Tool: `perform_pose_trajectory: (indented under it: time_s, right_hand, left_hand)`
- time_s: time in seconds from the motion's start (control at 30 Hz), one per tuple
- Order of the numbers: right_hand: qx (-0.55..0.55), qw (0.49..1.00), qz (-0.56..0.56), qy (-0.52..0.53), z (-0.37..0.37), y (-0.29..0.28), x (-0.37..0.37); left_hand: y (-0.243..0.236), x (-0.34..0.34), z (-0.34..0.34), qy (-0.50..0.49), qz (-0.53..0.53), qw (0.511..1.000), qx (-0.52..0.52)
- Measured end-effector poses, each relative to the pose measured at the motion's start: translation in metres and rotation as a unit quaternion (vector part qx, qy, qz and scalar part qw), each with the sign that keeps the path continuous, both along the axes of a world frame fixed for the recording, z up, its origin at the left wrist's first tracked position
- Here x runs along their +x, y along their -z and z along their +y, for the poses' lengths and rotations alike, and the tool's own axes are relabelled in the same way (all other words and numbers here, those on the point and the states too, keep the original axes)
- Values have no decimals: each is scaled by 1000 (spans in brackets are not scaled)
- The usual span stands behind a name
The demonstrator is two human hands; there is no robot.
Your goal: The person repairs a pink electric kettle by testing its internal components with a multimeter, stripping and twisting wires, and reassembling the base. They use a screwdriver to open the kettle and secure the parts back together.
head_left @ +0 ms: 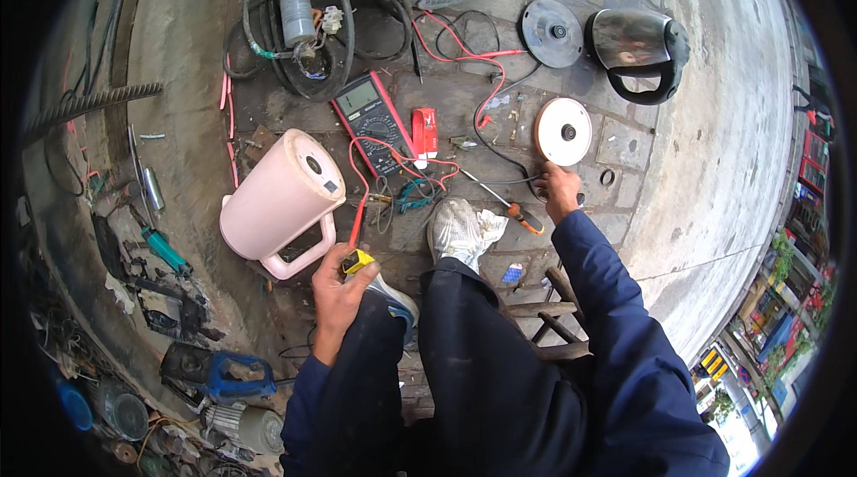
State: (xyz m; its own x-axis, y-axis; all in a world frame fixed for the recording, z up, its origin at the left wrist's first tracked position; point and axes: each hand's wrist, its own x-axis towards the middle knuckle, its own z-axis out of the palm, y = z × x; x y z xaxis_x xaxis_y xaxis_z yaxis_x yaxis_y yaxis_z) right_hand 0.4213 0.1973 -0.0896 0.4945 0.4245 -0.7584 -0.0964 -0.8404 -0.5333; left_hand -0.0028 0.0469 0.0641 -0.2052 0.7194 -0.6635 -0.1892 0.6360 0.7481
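Meter: landmark for this report; the meter [375,113] lies on the paving [622,143], display side up.
Left hand: near and slightly left of the meter; the left hand [334,295] has its grip closed on a yellow piece [358,261], with the red lead [358,220] running from the meter's side to the fingers.
Right hand: well right of the meter and slightly nearer; the right hand [561,189] is at the near rim of the white base [564,132], fingers curled. What its grip closes on, if anything, cannot be told.
Pink kettle: left of and nearer than the meter, on its side; the pink kettle [273,200] shows its underside.
Screwdriver: right of and nearer than the meter; the screwdriver [525,218] lies by the shoe [457,229].
Black kettle: far right of and beyond the meter, the black kettle [628,43] lies near the grey base [553,33].
Risk, leads: crossing loops could snag the shoe and drag the meter.
Risk, kettle: its rounded side could roll if knocked by the left forearm.
Risk, base: a pull on cable near the right hand could shift it.
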Motion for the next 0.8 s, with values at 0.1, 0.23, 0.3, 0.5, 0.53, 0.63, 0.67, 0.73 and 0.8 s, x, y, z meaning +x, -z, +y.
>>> perform_pose_trajectory:
  time_s: [0.1, 0.23, 0.3, 0.5, 0.53, 0.63, 0.67, 0.73, 0.8]
  right_hand:
    - [30, 996, 82, 26, 1, -23, 7]
    - [75, 971, 211, 78, 15, -95, -3]
    - [138, 976, 166, -22, 20, -138, -24]
    - [193, 906, 185, -328, 44, -215, -120]
    - [189, 886, 215, -365, 48, -217, -137]
    - [161, 841, 288, -429, 52, -213, -183]
    - [148, 831, 301, -444, 52, -212, -195]
    - [132, 811, 313, -476, 51, -212, -213]
    - [137, 799, 326, -487, 48, -217, -227]
  left_hand:
    - [-2, -3, -3, -4, 6, 1000, 18]
    - [-1, -13, -10, -34, -13, 999, -16]
    - [1, -19, -14, -28, -18, 999, -24]
    - [3, -22, -27, 68, 110, 992, 6]
    - [1, -24, -29, 88, 136, 987, 21]
    - [-8, -28, -35, 91, 172, 980, 36]
    - [-10, -31, -37, 86, 166, 982, 29]
    - [-15, -36, -42, 68, 174, 982, 39]
    - [-17, -37, -49, 41, 181, 982, 45]
